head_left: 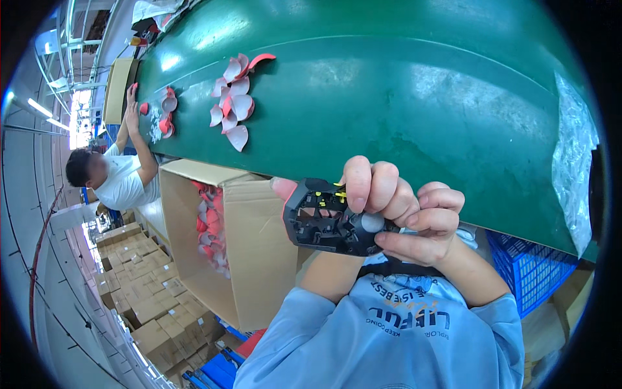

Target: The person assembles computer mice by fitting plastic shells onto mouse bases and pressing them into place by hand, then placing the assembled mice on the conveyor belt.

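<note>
A black plastic housing [317,223] with a red edge, small yellow parts and a round grey piece is held up in front of my chest, its hollow inside showing. My left hand [382,189] wraps it from beneath, fingers curled over its right end; most of the palm is hidden behind it. A pinkish tip, seemingly the left thumb, shows at the upper left corner. With thumb and fingers pinched, my right hand [431,223] grips the right edge beside the grey piece. Whether a small part sits between those fingertips cannot be made out.
Pink-and-white curved shells [233,107] lie piled on the green table [389,84]. An open carton [259,253] of similar shells stands at its near edge. A co-worker [123,175] reaches onto the table at left. Clear plastic [573,155] and a blue crate [531,269] are at right.
</note>
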Available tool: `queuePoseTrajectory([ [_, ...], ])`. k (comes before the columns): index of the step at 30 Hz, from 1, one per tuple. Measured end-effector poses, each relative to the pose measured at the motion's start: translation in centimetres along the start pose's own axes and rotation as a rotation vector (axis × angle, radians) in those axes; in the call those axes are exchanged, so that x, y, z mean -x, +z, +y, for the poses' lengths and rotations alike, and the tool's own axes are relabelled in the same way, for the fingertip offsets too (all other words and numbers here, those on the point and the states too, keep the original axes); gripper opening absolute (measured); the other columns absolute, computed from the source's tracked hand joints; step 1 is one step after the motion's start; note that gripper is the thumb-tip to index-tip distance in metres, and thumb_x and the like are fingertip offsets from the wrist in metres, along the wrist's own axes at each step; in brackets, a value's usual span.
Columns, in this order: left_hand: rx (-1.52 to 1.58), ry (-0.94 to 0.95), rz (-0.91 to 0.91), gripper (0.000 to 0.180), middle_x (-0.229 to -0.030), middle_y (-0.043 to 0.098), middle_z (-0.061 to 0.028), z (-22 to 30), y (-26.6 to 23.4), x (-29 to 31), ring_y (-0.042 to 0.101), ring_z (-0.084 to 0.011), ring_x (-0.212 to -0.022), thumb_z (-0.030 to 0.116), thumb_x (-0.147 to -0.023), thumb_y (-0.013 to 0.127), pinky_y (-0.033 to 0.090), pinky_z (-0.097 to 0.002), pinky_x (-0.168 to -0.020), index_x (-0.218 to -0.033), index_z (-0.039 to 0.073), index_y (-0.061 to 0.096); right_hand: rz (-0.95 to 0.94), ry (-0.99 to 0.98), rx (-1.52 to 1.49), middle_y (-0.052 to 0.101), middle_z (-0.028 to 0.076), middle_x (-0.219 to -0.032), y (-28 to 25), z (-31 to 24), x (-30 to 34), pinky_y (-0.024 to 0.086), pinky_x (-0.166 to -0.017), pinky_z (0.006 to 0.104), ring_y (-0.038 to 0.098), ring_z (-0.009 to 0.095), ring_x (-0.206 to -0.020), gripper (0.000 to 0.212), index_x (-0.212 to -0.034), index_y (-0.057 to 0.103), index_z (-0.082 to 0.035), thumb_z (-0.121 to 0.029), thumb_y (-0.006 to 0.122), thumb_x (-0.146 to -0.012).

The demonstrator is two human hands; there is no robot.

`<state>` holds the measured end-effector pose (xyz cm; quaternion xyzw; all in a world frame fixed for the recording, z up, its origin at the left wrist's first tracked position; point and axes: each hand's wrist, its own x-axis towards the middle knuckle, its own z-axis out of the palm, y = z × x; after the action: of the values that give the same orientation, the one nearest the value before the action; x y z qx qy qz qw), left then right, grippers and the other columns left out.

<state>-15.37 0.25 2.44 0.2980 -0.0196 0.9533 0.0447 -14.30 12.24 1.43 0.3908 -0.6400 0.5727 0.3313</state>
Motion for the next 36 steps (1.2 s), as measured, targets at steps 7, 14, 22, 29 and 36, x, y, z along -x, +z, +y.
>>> queuePoseTrajectory([
  [7,-0.118,0.056,-0.27,0.051,-0.078,0.047,-0.0043,1.1,-0.6,-0.5,0.039,-0.0138,-0.059,0.054,-0.1,0.066,0.034,-0.0338,-0.056,-0.089,0.005,0.06,0.067,-0.062,-0.055,0.053,-0.003,-0.117,1.6,0.3,1.3,0.053,-0.095,0.04,0.052,0.03,-0.12,0.031,-0.092,0.083,-0.029,-0.015,0.086,-0.065],
  [14,-0.114,0.01,-0.289,0.011,-0.079,0.047,-0.006,0.7,-0.7,-0.4,0.041,-0.0146,-0.058,0.009,-0.098,0.065,0.034,-0.0347,-0.052,-0.09,0.005,0.058,0.032,0.014,-0.196,0.055,-0.004,-0.116,2.5,0.1,2.8,0.055,-0.104,0.0521,0.055,0.034,-0.125,0.031,-0.088,0.082,-0.024,-0.007,0.083,-0.062],
  [22,-0.209,0.026,-0.204,0.026,-0.082,0.046,-0.0055,0.8,0.4,-0.7,0.043,-0.017,-0.065,0.027,-0.104,0.065,0.038,-0.0363,-0.059,-0.095,0.006,0.055,-0.074,-0.015,-0.16,0.061,-0.001,-0.11,0.7,0.8,1.6,0.053,-0.104,0.0505,0.064,0.025,-0.113,0.028,-0.088,0.082,-0.017,-0.011,0.085,-0.061],
  [29,-0.867,0.061,0.781,0.055,-0.113,0.071,-0.011,3.8,0.9,1.5,0.069,-0.0238,-0.106,0.057,-0.11,0.049,0.056,-0.0398,-0.094,-0.122,0.005,0.062,-0.119,0.936,-0.595,0.065,0.006,-0.111,-2.4,1.4,-1.9,0.047,-0.101,0.0366,0.059,0.02,-0.11,0.02,-0.1,0.068,-0.004,-0.024,0.069,-0.104],
  [36,-1.237,-0.245,0.676,0.03,-0.113,0.074,-0.0075,4.1,1.1,0.9,0.069,-0.0129,-0.1,0.028,-0.109,0.066,0.053,-0.0309,-0.094,-0.121,0.0,0.066,-0.064,1.395,-0.864,0.072,0.003,-0.111,-5.7,3.1,-2.3,0.051,-0.095,0.0301,0.064,0.01,-0.1,0.028,-0.12,0.069,-0.002,-0.027,0.066,-0.108],
])
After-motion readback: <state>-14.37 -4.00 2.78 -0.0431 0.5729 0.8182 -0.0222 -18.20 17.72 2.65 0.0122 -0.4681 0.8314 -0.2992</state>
